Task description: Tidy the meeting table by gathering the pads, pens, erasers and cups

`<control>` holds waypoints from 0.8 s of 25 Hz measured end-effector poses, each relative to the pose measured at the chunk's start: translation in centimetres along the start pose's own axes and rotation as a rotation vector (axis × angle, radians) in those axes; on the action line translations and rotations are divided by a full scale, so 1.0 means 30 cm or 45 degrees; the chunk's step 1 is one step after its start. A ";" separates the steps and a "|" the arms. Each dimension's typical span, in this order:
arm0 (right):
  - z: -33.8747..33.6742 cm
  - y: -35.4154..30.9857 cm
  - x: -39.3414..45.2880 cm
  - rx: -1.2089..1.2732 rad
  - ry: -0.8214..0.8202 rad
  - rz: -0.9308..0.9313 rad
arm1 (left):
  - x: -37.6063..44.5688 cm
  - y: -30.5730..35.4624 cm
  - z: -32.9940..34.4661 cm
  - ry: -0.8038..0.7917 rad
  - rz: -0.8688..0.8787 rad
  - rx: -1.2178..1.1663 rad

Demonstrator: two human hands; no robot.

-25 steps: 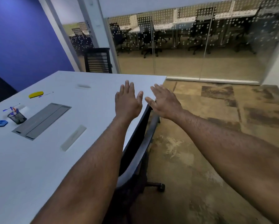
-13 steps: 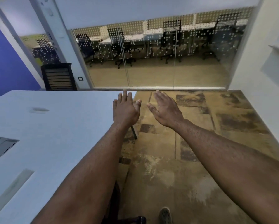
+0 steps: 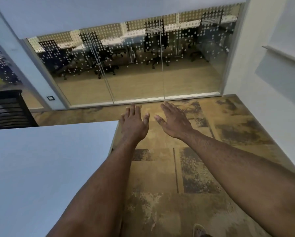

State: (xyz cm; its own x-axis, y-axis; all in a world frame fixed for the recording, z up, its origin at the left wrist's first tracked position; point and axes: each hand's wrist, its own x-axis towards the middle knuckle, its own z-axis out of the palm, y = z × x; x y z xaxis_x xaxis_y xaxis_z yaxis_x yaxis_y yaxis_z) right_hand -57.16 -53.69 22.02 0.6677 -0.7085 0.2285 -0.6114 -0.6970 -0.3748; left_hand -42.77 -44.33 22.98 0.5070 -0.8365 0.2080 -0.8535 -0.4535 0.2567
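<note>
My left hand (image 3: 134,123) and my right hand (image 3: 173,121) are stretched out in front of me, side by side, palms down, fingers spread and holding nothing. Both hover over the brown floor just past the far right corner of the white meeting table (image 3: 40,159). The part of the table in view carries no pads, pens, erasers or cups.
A black slatted chair (image 3: 8,109) stands at the table's far end on the left. A glass partition (image 3: 134,65) with dotted film closes the room ahead; a white wall (image 3: 263,82) runs along the right. The toe of a shoe (image 3: 199,230) shows at the bottom edge.
The view has swung right, away from the table; the pen holder, pads and grey cable hatch have left the frame. Both hands stay open and extended, now over the floor rather than the table edge.
</note>
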 end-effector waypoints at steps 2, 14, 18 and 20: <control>0.047 0.057 0.094 0.004 -0.006 -0.014 | 0.078 -0.009 0.050 -0.028 0.008 0.016; 0.273 0.463 1.144 0.011 -0.244 -0.247 | 1.012 -0.062 0.386 -0.121 -0.294 0.049; 0.402 0.469 1.421 0.030 -0.316 -0.334 | 1.235 -0.189 0.454 -0.169 -0.443 0.056; 0.496 0.459 1.621 0.021 -0.352 -0.387 | 1.405 -0.278 0.510 -0.125 -0.504 0.032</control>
State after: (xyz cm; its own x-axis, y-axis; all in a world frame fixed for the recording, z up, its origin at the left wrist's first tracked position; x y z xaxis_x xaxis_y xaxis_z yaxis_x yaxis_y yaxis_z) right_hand -26.80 -96.11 14.61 0.9072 -0.4127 0.0822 -0.3632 -0.8665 -0.3424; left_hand -16.12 -80.51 15.18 0.7839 -0.6209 0.0062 -0.5983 -0.7526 0.2751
